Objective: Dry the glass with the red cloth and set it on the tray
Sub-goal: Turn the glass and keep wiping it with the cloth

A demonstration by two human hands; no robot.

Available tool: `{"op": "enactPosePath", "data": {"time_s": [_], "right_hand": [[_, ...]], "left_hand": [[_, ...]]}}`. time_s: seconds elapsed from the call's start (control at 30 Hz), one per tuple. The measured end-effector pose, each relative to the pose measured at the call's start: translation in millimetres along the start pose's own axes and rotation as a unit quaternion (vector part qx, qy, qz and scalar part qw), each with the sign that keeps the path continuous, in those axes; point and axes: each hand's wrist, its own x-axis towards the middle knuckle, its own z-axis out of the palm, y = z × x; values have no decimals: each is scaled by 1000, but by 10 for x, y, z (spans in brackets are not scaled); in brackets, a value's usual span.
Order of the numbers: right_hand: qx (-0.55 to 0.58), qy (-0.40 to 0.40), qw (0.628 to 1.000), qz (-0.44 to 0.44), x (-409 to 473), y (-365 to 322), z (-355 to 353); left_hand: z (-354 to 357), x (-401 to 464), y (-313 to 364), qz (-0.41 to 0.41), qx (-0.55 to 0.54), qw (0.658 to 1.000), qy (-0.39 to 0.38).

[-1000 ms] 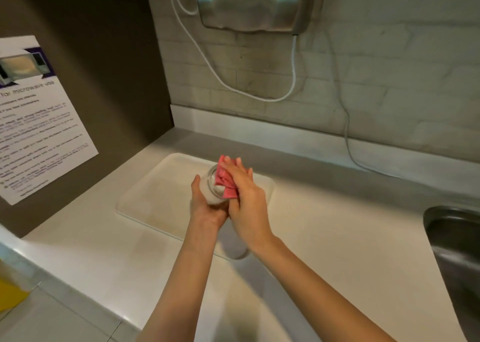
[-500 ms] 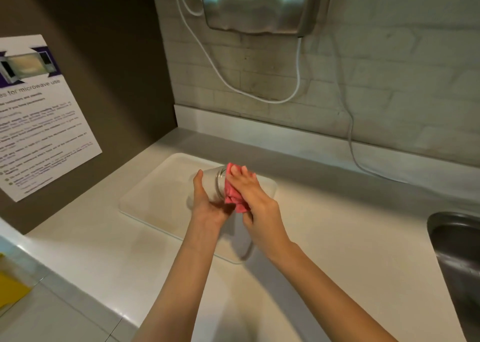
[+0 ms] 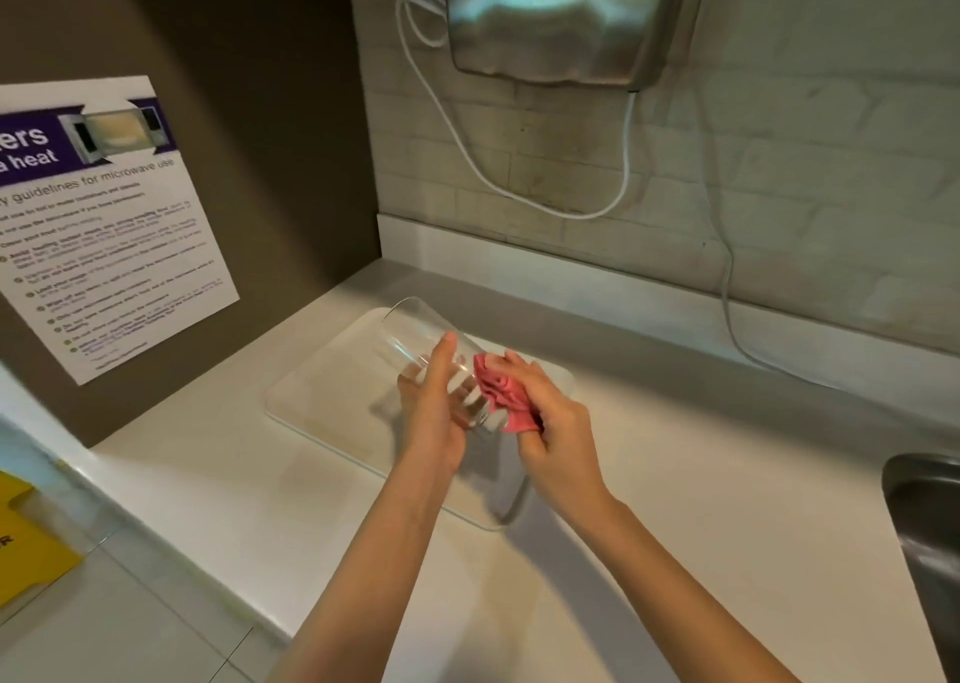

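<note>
A clear drinking glass [image 3: 415,334] is held tilted above the tray, its mouth pointing up and to the left. My left hand [image 3: 434,412] grips it around the lower half, thumb on the near side. My right hand [image 3: 553,430] holds a bunched red cloth [image 3: 501,396] pressed against the glass's right side near its base. The white rectangular tray [image 3: 332,391] lies flat on the counter under both hands, and its right part is hidden by them.
A pale counter [image 3: 701,500] runs to a steel sink [image 3: 930,532] at the right edge. A steel wall dryer [image 3: 566,17] with a hanging white cable [image 3: 519,194] sits above. A microwave poster [image 3: 109,225] hangs on the brown left wall. A yellow object [image 3: 26,542] lies lower left.
The glass has swung so its mouth now points up-left and it stands out above my left hand. The cloth has come off the mouth and now sits against the side near the base.
</note>
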Motion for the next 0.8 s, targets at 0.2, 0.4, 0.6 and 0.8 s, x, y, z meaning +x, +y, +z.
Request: {"op": "enactPosePath", "data": {"time_s": [0.2,0.4,0.6,0.8], "right_hand": [[113,51,985,117,-5,-3,25],[250,63,932,254,360,-33,-12],[124,6,988,95,662,-246,-275],[-53,-104,992,50,416,-160,-412]], "left_hand": [[-82,-74,40,81,55,993,-65],[-186,-79,76,135,208,957,-148],[-229,-101,63,213,414,872,-152],[-261,-27,171,287,537,784,-120]]}}
